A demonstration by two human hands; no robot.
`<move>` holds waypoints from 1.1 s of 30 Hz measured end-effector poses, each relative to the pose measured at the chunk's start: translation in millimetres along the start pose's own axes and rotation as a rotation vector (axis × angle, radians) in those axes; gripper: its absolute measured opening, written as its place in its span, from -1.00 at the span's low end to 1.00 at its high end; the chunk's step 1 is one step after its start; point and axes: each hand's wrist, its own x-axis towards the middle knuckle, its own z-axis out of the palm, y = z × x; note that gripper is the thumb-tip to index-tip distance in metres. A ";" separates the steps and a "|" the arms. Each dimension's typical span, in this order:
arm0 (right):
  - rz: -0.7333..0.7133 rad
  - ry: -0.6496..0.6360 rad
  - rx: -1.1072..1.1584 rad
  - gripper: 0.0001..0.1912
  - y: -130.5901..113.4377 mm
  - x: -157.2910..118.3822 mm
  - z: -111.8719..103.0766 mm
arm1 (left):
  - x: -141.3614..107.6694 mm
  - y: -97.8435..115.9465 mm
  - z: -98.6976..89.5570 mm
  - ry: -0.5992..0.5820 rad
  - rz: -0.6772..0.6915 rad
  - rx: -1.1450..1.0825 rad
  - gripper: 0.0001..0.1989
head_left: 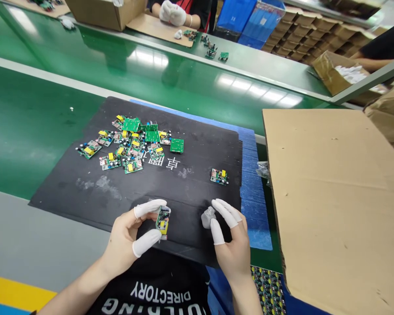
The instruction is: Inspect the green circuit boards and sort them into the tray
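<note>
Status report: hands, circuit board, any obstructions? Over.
Left hand pinching circuit board. Right hand holding translucent lump. Loose boards clustered beyond on black mat; lone board nearer right hand.

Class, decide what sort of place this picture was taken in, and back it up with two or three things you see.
Probably an electronics factory's assembly line: circuit boards heaped on a black mat, a long green bench, and another worker's gloved hands across it.

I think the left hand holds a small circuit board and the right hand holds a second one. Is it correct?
Not quite: the head view shows the right hand holding a pale grey lump, not a second board. The left hand does hold a small circuit board.
</note>
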 end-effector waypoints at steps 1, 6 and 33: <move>-0.011 -0.031 -0.004 -0.62 1.5 0.9 -1.4 | 0.3 0.2 0.4 -0.007 -0.003 -0.003 -0.57; -0.050 0.007 0.054 -0.76 1.3 3.0 -1.4 | 0.6 2.0 2.3 -0.001 -0.016 0.010 -0.58; -0.203 0.002 0.158 -0.69 -14.1 -4.4 -5.5 | 0.4 4.7 4.9 -0.047 0.304 0.281 -0.51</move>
